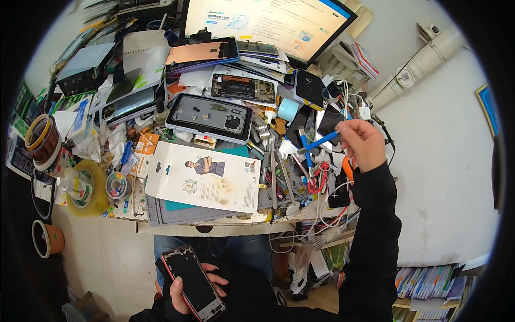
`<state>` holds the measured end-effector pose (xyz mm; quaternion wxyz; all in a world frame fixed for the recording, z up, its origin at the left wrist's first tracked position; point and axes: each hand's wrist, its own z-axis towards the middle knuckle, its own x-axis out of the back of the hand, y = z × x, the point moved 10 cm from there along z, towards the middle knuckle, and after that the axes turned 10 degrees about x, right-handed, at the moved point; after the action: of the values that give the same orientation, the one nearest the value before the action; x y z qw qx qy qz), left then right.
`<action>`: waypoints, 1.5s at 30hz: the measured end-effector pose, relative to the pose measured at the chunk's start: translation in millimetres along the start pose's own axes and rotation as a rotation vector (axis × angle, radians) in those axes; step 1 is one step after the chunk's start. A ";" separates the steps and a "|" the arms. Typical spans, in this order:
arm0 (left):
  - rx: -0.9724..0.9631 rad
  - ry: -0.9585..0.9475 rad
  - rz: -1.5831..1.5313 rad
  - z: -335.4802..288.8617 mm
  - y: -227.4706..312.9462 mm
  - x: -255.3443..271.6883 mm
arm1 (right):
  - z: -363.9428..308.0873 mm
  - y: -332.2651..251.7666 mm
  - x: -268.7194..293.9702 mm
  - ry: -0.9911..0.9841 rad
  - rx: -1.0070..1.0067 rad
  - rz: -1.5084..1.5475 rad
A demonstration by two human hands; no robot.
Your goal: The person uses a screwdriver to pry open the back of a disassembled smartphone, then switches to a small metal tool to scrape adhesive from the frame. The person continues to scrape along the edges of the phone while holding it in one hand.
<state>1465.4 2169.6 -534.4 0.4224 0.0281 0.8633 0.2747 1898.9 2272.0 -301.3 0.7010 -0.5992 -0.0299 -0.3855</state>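
Observation:
Low in front of my lap, my left hand [182, 295] is closed around a red-edged phone [194, 282]. The phone is tilted, its dark inner face up, with silvery bits along its rim. At the right side of the desk, my right hand [362, 144] pinches the end of a slim blue tool [323, 141]. The tool's far end crosses a second blue-handled tool [307, 155] with a metal shaft; I cannot tell whether the two are joined. A white printed card package [206, 177] lies at the desk's front.
Opened phones lie across the desk, including a grey back cover with small parts [209, 115] and one with bared insides [244, 88]. A monitor [268, 24] stands behind. Tape rolls [88, 188] sit at left. Tangled cables [322, 209] hang over the right front edge.

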 end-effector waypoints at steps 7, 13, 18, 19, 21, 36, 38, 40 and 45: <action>-0.118 -0.039 -0.029 4.5 35.4 -16.8 | -40.9 -18.7 -13.2 0.082 0.061 0.510; -0.132 -0.400 -0.445 9.7 66.3 -38.3 | -119.9 -5.2 -103.5 0.047 -0.192 1.109; -0.050 -0.657 -0.656 9.5 71.2 -55.9 | -161.2 -17.2 -130.2 0.004 -0.150 1.154; -0.047 -0.683 -0.668 8.3 72.2 -58.1 | -167.4 -18.0 -127.8 -0.003 -0.135 1.079; -0.047 -0.666 -0.709 9.3 72.5 -57.6 | -173.5 -23.0 -126.2 -0.048 -0.070 0.964; 0.161 -0.516 -0.732 46.4 56.9 -37.5 | -223.1 -159.2 -234.6 -0.849 0.564 0.367; 0.167 -0.543 -0.766 48.4 59.7 -38.7 | -225.4 -159.1 -249.7 -0.906 0.634 0.259; 0.139 -0.488 -0.808 53.6 62.3 -33.6 | -217.5 -159.0 -259.5 -0.868 0.658 0.237; 0.129 -0.246 -0.875 58.3 56.3 -14.5 | -177.5 -149.4 -264.4 -0.653 0.752 -0.113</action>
<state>1507.8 2239.5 -524.7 0.5954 -0.2804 0.7529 0.0109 1552.9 2254.5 -362.2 0.8005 -0.3917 -0.4172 -0.1778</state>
